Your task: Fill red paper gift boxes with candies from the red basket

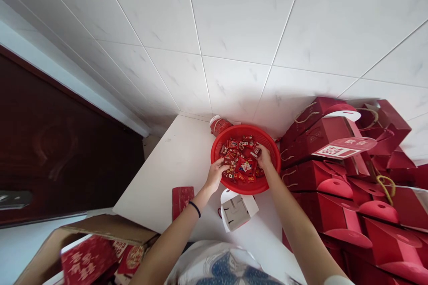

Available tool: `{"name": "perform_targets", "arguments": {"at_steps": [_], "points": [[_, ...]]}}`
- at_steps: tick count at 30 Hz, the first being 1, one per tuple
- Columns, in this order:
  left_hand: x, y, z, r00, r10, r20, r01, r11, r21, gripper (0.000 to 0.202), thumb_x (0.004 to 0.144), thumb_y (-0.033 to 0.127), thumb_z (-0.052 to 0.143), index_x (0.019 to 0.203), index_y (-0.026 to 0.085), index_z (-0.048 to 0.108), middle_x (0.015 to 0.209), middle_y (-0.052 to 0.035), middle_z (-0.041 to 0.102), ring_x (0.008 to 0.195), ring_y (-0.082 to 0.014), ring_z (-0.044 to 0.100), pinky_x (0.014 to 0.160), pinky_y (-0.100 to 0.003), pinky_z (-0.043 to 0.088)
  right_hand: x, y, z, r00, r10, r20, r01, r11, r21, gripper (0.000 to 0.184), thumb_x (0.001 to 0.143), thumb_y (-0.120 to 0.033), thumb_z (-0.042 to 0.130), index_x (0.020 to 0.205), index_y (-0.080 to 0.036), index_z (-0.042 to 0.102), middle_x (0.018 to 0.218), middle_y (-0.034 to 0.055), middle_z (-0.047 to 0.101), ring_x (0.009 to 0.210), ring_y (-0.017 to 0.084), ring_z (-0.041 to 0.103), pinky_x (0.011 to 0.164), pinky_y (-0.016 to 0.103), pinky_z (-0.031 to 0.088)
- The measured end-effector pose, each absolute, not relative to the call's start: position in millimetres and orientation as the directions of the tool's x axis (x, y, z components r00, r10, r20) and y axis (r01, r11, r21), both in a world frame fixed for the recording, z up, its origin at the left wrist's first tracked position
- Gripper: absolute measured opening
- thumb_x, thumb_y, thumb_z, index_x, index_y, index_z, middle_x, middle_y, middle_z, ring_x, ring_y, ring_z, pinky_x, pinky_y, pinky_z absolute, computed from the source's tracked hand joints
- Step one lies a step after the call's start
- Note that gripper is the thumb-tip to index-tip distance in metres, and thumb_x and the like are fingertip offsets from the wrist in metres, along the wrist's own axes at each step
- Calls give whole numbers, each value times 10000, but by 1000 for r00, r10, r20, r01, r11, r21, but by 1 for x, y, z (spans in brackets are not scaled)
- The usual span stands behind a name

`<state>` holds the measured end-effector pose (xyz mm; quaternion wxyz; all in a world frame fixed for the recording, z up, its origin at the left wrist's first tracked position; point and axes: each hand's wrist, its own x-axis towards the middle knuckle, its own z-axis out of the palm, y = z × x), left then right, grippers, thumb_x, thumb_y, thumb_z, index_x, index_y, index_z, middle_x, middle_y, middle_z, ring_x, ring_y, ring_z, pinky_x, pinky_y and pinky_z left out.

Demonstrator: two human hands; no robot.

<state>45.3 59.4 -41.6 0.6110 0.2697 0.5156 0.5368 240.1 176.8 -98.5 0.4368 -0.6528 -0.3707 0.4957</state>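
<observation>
Both my hands reach into a red plastic basket filled with small wrapped candies, mostly red with gold and white print. At the left rim, my left hand rests its fingertips against the wrappers, thumb and index finger apart. On the opposite side my right hand pinches a dark red wrapped candy between its fingertips. An open gift box, white and grey inside, stands just in front of the basket.
A red-and-white cup leans behind the basket. On the white table lies a flat red box. Red gift boxes with rope handles are stacked at right. At lower left, a cardboard carton holds red packaging.
</observation>
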Motion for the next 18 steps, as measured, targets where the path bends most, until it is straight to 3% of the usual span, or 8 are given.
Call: {"name": "perform_targets", "arguments": {"at_steps": [5,9,13,18], "points": [[43,37,-35,-161,892,-422,-390,335,858,190,580,231,764,754,174,712,789,-22,724,753,-172,622,719,-271,456,224,188,-97,142,938,-315,160,-336,-928,191,688,-359,680,793,-210,622,764,26,725,744,202,692,688,317,580],[42,28,-37,-151,901,-406,-360,332,872,174,590,229,751,748,176,700,759,-9,698,723,-157,603,693,-262,441,212,202,-94,50,947,-318,395,-311,-865,250,685,-186,665,933,-213,683,996,56,749,1019,255,682,920,381,532],[42,28,-37,-125,901,-416,-321,360,876,188,612,250,745,775,167,704,749,-23,695,717,-171,618,672,-273,451,207,202,-89,-50,937,-345,559,-261,-787,456,674,-48,616,1081,-229,716,1267,96,675,1224,306,605,1058,402,434],[41,28,-38,-99,897,-431,-316,382,868,207,608,268,767,776,162,709,766,-41,713,724,-184,636,652,-272,470,215,181,-93,-40,929,-369,615,-268,-741,480,674,-33,602,1107,-202,721,1410,148,554,1241,345,584,1053,419,415]]}}
